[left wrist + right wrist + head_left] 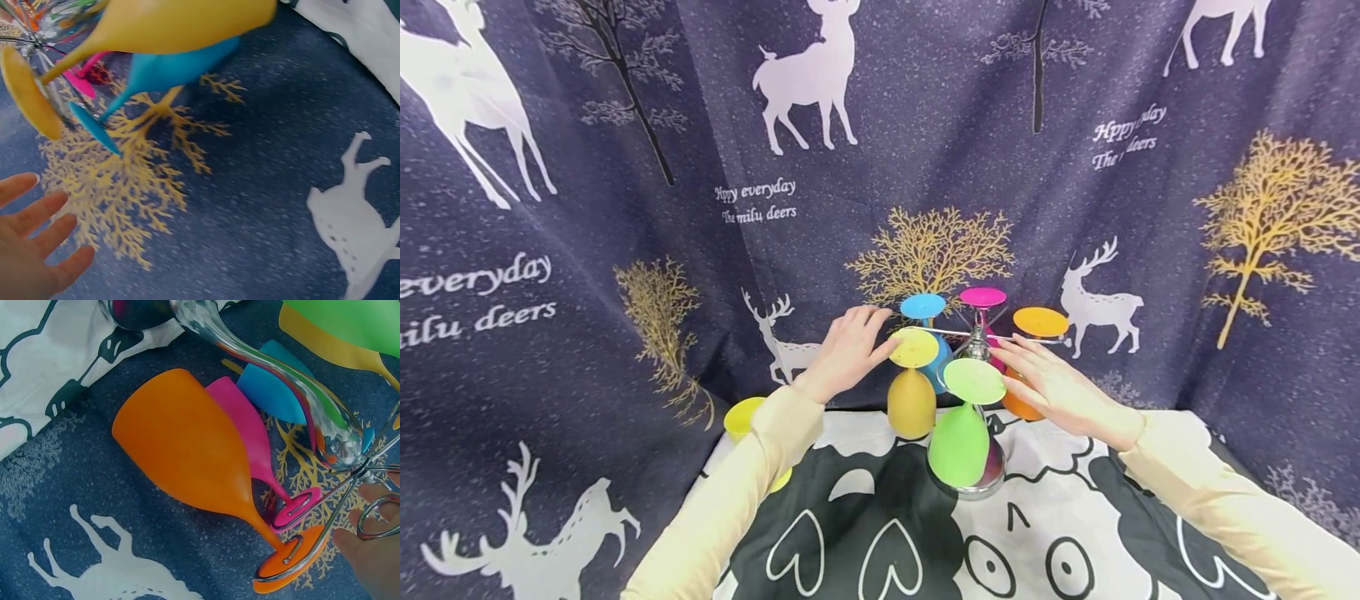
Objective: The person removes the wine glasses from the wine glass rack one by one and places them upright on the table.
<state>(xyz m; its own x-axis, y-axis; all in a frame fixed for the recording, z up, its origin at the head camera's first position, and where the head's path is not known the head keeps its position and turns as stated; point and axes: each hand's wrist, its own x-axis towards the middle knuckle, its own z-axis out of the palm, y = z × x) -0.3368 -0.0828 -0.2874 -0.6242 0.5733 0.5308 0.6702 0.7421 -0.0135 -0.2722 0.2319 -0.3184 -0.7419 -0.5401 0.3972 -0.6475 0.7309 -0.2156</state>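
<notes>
The left hand (846, 354) is released, its fingers loosely extended at the outer edge of the yellow goblet (912, 404), and whether a fingertip touches the goblet's foot I cannot tell. The right hand (1060, 387) is likewise unclenched, fingers reaching in towards the hub of the chrome rack (977, 343), beside a bare wire loop (377, 537); contact there cannot be made out either. Between the two hands stands the rack, with five goblets hanging upside down, apparently because each loop runs beneath a broad foot and leaves stem and bowl to drop below. The green goblet (961, 446) hangs between the hands on the wearer's side, the blue goblet (922, 307) and pink goblet (982, 297) lie beyond the fingertips, and the orange goblet (184, 444) is next to the right hand. With the hands flanking the wires and gripping nothing, they seem placed to steady the top, whose load sits well above its round base (992, 475). A second yellow goblet (741, 417), partly hidden by the left sleeve (775, 454), is foot uppermost, well outward of the left hand
</notes>
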